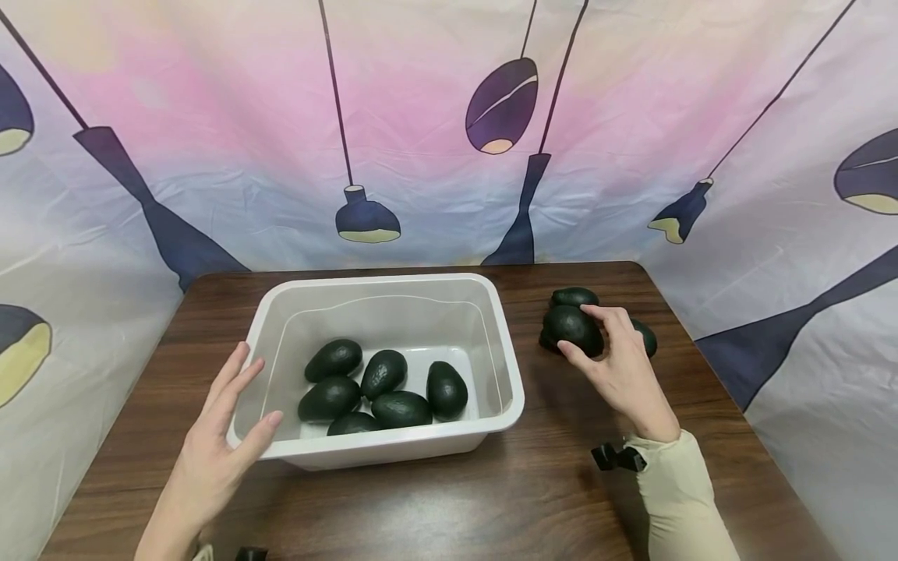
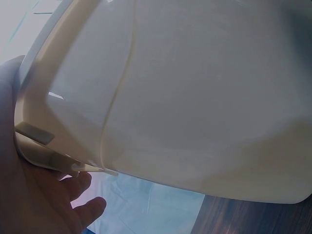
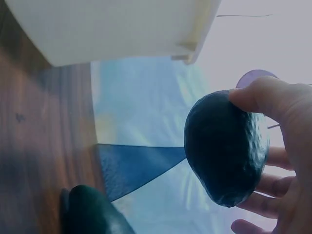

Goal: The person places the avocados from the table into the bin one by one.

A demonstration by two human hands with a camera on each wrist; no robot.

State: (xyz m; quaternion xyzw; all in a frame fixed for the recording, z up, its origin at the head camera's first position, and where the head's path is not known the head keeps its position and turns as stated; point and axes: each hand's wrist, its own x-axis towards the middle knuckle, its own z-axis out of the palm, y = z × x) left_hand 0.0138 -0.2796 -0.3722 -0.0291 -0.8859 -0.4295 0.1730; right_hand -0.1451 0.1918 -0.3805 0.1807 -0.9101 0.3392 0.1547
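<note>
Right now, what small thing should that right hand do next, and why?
I'd say the right hand should probably carry its avocado left, over the edge of the tub. The fingers already hold it, and more avocados lie in the tub, with some bare floor beside them.

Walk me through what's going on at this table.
A person is handling avocados beside a pale plastic bin. Their right hand grips one avocado between thumb and fingers, to the right of the bin. Their left hand is at the bin's left end, fingers spread. Six avocados show inside the bin, and at least two more are outside it on the wooden table, near the right hand.
</note>
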